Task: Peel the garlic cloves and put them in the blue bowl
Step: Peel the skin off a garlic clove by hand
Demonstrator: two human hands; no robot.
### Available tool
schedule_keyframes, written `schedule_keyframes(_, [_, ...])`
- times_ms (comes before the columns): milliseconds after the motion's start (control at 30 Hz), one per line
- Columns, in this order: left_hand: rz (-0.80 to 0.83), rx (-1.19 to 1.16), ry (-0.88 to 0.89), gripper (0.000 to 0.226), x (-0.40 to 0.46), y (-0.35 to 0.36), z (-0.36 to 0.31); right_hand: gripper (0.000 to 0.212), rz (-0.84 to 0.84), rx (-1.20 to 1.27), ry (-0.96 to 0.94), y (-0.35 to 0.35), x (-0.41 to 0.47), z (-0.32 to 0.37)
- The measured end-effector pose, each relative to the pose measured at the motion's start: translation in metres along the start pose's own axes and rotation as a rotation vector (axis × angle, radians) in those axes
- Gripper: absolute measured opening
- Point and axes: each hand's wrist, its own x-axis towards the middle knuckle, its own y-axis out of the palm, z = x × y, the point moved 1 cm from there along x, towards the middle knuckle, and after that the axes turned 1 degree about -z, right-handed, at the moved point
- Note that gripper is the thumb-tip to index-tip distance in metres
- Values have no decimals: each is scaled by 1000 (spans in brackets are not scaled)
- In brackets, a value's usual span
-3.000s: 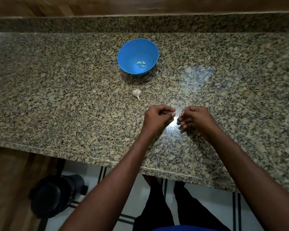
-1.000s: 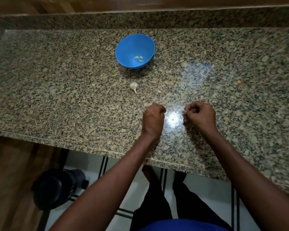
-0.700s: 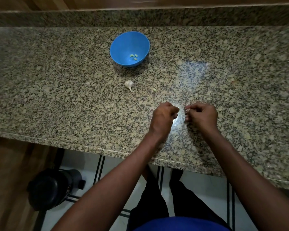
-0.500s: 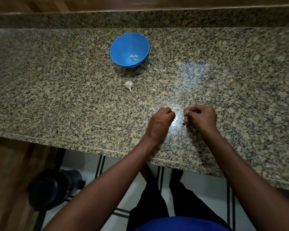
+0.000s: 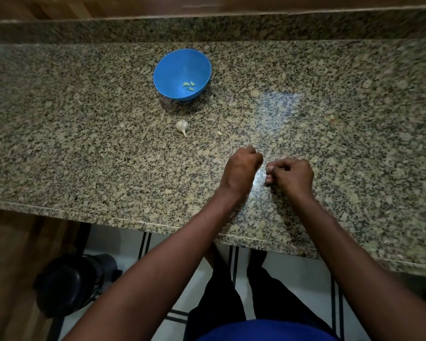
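The clove being peeled is barely visible, pinched at the right hand [image 5: 292, 177] fingertips. The left hand [image 5: 241, 169] is curled just beside it at nine o'clock; whether it holds anything I cannot tell. Best to pick skin off in small pulls. The blue bowl [image 5: 172, 70] with peeled cloves [image 5: 189, 85] sits at eleven o'clock, the garlic bulb [image 5: 181, 126] between, on the bench [image 5: 84, 143].

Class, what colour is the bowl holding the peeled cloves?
Blue bowl, clearest in the head view.
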Motion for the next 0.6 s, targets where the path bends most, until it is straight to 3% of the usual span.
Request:
schedule_keyframes(133, [-36, 99, 24, 22, -7, -7, 18, 7, 16, 40, 5, 1, 0, 0])
schedule_keyframes(267, [-65, -24, -249, 18, -33, -30, 39, 8, 82, 91, 24, 15, -6, 1])
schedule_keyframes(334, [-85, -324, -517, 7, -46, -45, 46, 8, 138, 108, 41, 27, -13, 4])
schedule_keyframes(434, [-161, -975, -880, 12, -65, -68, 60, 5, 244, 142, 48, 53, -31, 12])
schedule_keyframes(601, [-357, -1559, -965, 10, -101, -121, 86, 15, 428, 173, 4, 106, -75, 36])
